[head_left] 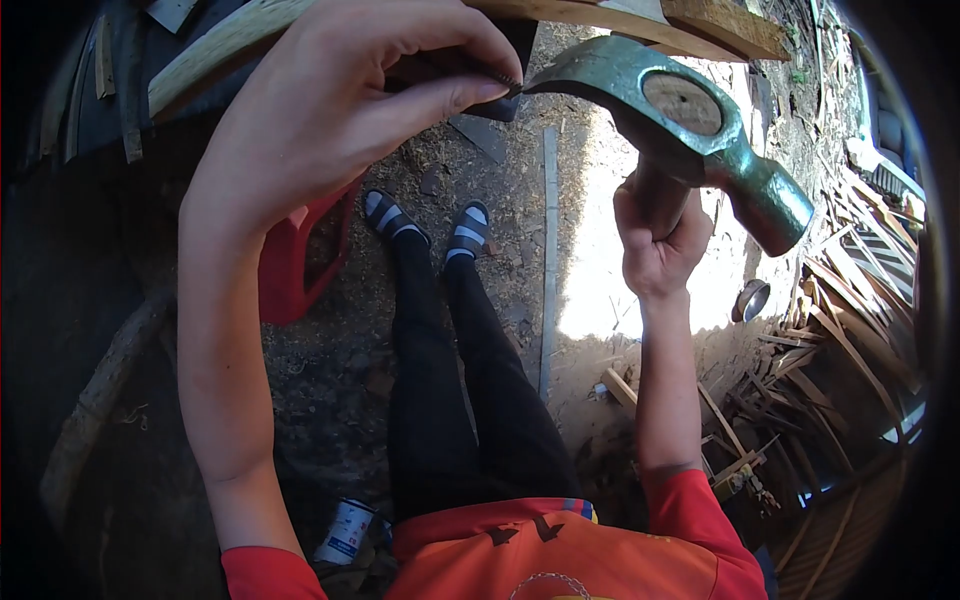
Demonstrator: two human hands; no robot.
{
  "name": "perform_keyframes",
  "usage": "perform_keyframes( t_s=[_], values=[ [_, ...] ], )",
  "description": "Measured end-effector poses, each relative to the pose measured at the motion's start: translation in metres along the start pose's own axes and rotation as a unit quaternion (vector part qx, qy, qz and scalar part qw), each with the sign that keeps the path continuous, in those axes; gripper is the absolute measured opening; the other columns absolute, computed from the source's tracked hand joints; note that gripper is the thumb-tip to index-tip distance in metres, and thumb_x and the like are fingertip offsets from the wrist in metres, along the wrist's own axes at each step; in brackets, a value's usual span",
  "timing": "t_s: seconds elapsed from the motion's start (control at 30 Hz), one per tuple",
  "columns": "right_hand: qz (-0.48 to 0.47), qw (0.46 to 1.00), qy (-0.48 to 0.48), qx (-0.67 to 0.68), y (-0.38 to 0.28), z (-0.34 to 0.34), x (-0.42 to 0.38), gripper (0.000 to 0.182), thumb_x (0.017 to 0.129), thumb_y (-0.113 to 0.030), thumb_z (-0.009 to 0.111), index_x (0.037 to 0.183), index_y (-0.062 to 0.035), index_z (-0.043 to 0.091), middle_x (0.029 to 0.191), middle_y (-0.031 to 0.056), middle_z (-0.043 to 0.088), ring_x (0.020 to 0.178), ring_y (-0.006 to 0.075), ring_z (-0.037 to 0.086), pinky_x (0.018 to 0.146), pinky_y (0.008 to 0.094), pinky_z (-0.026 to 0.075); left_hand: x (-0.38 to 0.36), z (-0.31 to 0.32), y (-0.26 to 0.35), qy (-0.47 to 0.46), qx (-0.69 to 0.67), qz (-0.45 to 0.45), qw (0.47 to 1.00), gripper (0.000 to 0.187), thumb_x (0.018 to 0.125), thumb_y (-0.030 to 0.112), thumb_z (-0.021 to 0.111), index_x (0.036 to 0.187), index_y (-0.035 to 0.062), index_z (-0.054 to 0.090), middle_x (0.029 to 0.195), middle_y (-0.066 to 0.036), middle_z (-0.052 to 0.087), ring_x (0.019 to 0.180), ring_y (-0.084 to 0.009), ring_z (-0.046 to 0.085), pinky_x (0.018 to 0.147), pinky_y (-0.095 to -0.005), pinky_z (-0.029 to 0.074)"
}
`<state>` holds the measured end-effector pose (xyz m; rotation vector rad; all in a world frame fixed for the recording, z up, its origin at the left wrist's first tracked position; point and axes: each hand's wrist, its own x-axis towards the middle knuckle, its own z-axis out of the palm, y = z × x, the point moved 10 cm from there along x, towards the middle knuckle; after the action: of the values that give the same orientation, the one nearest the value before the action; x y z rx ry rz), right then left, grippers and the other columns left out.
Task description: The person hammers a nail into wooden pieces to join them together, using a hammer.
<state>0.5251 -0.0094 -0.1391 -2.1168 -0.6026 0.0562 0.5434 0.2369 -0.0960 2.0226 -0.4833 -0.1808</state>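
Observation:
A claw hammer [745, 165] with a worn green metal head is raised close to the camera. My right hand [665, 240] is wrapped round its wooden handle below the head. The tip of the claw points left, close beside the fingertips of my left hand [390, 100]. That hand pinches a thin, dark, ridged piece [500, 78] between thumb and fingers; what it is exactly cannot be made out. A dark flat surface shows just behind these fingertips.
Wooden beams [700, 28] cross the top. A red plastic object [285, 265] stands left of my legs, with a white and blue can [345, 532] lower down. Wood scraps [860, 290] pile up at right. A long thin strip [549, 260] lies on the ground.

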Motion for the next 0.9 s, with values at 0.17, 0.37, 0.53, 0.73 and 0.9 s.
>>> perform_keyframes(
  t_s=[0.17, 0.37, 0.53, 0.73, 0.9],
  values=[
    [0.036, 0.999, -0.017, -0.004, 0.002, 0.001, 0.006, 0.034, 0.09, -0.022, 0.081, 0.118, -0.0032, 0.076, 0.1, 0.0145, 0.08, 0.088, 0.0265, 0.079, 0.079, 0.0365, 0.059, -0.004, 0.005, -0.015, 0.012, -0.037, -0.038, 0.999, 0.023, 0.099, 0.003, 0.072, 0.121, -0.0018, 0.073, 0.108, -0.008, 0.074, 0.104, -0.0164, 0.074, 0.093, -0.0306, 0.059],
    [0.05, 0.999, -0.015, 0.002, 0.003, -0.002, 0.004, 0.034, 0.089, -0.021, 0.082, 0.118, -0.003, 0.076, 0.103, 0.0142, 0.08, 0.091, 0.027, 0.079, 0.08, 0.0371, 0.059, -0.002, 0.0, -0.005, -0.003, -0.003, -0.018, 1.0, 0.023, 0.098, 0.004, 0.073, 0.12, -0.0012, 0.073, 0.109, -0.008, 0.074, 0.104, -0.0159, 0.074, 0.094, -0.031, 0.059],
    [0.04, 0.999, -0.019, 0.004, 0.0, 0.001, 0.003, 0.035, 0.088, -0.016, 0.084, 0.119, -0.002, 0.075, 0.109, 0.0135, 0.079, 0.098, 0.026, 0.077, 0.087, 0.0369, 0.058, -0.008, 0.003, -0.013, 0.014, -0.044, -0.039, 0.998, 0.023, 0.098, 0.004, 0.073, 0.121, -0.0004, 0.074, 0.109, -0.007, 0.074, 0.105, -0.0158, 0.073, 0.095, -0.0306, 0.06],
    [0.041, 0.999, -0.011, 0.0, 0.007, 0.003, -0.004, 0.043, 0.089, -0.018, 0.084, 0.128, -0.003, 0.071, 0.114, 0.0144, 0.078, 0.101, 0.0265, 0.077, 0.089, 0.0364, 0.058, -0.006, 0.003, -0.02, 0.014, -0.079, -0.057, 0.995, 0.02, 0.095, 0.005, 0.076, 0.114, -0.0001, 0.075, 0.105, -0.011, 0.077, 0.096, -0.02, 0.074, 0.085, -0.0318, 0.059],
    [0.034, 0.995, 0.017, 0.088, -0.009, 0.005, -0.003, 0.035, 0.093, -0.01, 0.075, 0.124, 0.0036, 0.065, 0.096, 0.0075, 0.071, 0.084, 0.0138, 0.064, 0.075, 0.029, 0.051, -0.006, -0.006, -0.009, 0.025, -0.105, -0.029, 0.994, 0.018, 0.095, 0.007, 0.077, 0.111, -0.0002, 0.076, 0.101, -0.012, 0.078, 0.09, -0.0209, 0.074, 0.08, -0.0324, 0.058]
  ],
)
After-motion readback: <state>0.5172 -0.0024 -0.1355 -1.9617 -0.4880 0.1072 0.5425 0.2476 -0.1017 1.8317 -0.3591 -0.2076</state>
